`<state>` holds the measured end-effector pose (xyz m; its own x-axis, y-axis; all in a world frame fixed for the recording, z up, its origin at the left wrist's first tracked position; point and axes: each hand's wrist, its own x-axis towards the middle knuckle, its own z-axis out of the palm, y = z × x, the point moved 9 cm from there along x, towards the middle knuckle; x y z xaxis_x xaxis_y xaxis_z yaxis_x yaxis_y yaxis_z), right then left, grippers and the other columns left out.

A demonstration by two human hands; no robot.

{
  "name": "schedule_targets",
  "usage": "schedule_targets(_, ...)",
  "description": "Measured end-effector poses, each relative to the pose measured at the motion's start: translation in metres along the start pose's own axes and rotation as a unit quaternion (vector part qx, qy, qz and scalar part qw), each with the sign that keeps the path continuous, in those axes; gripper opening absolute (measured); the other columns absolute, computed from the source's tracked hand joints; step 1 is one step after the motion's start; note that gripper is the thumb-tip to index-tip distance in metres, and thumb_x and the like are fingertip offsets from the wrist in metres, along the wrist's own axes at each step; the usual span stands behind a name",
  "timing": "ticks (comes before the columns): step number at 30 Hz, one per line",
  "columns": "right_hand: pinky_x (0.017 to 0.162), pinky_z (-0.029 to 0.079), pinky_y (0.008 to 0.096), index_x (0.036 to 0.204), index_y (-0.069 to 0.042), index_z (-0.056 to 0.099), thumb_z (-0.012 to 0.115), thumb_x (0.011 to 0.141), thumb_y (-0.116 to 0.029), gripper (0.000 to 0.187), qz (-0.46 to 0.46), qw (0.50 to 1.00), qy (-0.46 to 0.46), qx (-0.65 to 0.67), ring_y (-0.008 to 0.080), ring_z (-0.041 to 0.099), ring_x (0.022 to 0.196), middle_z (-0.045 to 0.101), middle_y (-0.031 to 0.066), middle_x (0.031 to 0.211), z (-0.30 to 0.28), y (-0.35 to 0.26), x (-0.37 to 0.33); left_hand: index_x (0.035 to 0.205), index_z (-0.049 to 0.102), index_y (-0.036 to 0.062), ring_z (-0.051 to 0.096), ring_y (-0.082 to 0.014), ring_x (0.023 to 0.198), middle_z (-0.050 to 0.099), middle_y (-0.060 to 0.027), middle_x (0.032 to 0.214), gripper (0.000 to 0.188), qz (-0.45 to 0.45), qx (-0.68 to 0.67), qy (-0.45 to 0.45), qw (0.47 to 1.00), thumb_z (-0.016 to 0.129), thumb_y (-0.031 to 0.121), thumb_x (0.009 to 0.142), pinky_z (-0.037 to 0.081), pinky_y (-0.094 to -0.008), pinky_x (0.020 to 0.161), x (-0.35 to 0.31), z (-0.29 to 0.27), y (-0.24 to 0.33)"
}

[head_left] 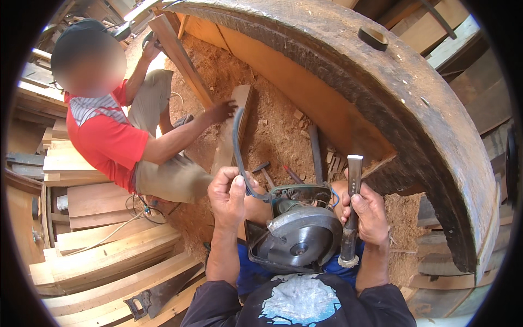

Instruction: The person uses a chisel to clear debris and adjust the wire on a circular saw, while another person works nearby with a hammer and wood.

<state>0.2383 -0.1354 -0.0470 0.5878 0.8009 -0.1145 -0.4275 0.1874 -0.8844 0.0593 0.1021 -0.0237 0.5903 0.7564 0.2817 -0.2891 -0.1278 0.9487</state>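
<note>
one circular saw (298, 240) rests across a person's lap (239, 267), blade side up, between two bare forearms; the lap seems to serve as a bench, leaving both hands free. the left hand (227, 196), fingers curled nearly closed, pinches a dark cord (237, 144) between thumb and forefinger just beyond the saw's left edge, apparently to keep it raised and clear of the blade. the right hand (368, 215), closed around a chisel (352, 191), holds it upright beside the saw's right edge, bright end up, butt down, the thumb set against the shaft as if to steady it.

past the saw, a hammer (266, 174) lies on the sawdust-covered floor (272, 131), and a dark bar (316, 152) lies near the inner edge of a big curved timber (441, 114) that arcs around the right side. a black ring (372, 38) rests on the timber's top.

at left, a co-worker (106, 131) in red has one hand at a plank's (182, 60) upper end, likely to steady it; the other reaches near the cord's tip, contact unclear. a handsaw (157, 298) lies flat on stacked boards (109, 245), toward their lower right ends, perhaps parked within reach.
</note>
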Motion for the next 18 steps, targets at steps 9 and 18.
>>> schedule_targets(9, 0.057, 0.051, 0.0238, 0.145, 0.005, 0.041, 0.057, 0.102, -0.015, 0.051, 0.184, 0.966, -0.093, -0.157, 0.0064, 0.056, 0.065, 0.065, 0.0089, 0.104, 0.038, 0.008, 0.078, 0.098, 0.06, 0.0019, 0.061, -0.016, 0.076, 0.064, -0.0063, 0.083, 0.018, -0.266, -0.094, -0.158, 0.946, 0.055, 0.019, 0.101, 0.049, -0.0307, 0.073, 0.022, -0.007, -0.085)
schedule_targets(18, 0.052, 0.046, 0.0201, 0.134, 0.004, 0.047, 0.071, 0.095, -0.018, 0.051, 0.223, 0.965, -0.112, -0.084, 0.0036, 0.055, 0.062, 0.069, 0.0099, 0.108, 0.078, 0.019, 0.115, 0.086, 0.069, 0.0026, 0.067, -0.0257, 0.063, 0.063, -0.0144, 0.068, 0.027, -0.117, 0.122, -0.413, 0.895, 0.073, 0.028, 0.093, 0.05, -0.0381, 0.059, 0.034, 0.075, -0.054)
